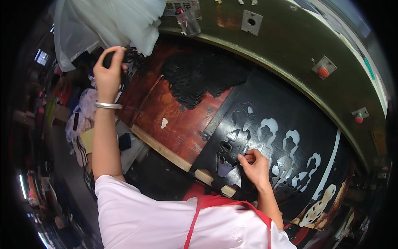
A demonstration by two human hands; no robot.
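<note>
Worn reddish-brown worktable [174,120], green machine rim [290,54]

Strong fisheye: black corners, and the green machine rim [290,54] bends hard toward the picture's edge. Light is moderate and comes from above. White plastic bag [103,20] nearly blown out, and the bracelet [107,105] shows glare. Black sheet [286,108] is dark with soft sheen. Left side dim, cluttered and smeared. Centre sharp, no motion blur.
</note>
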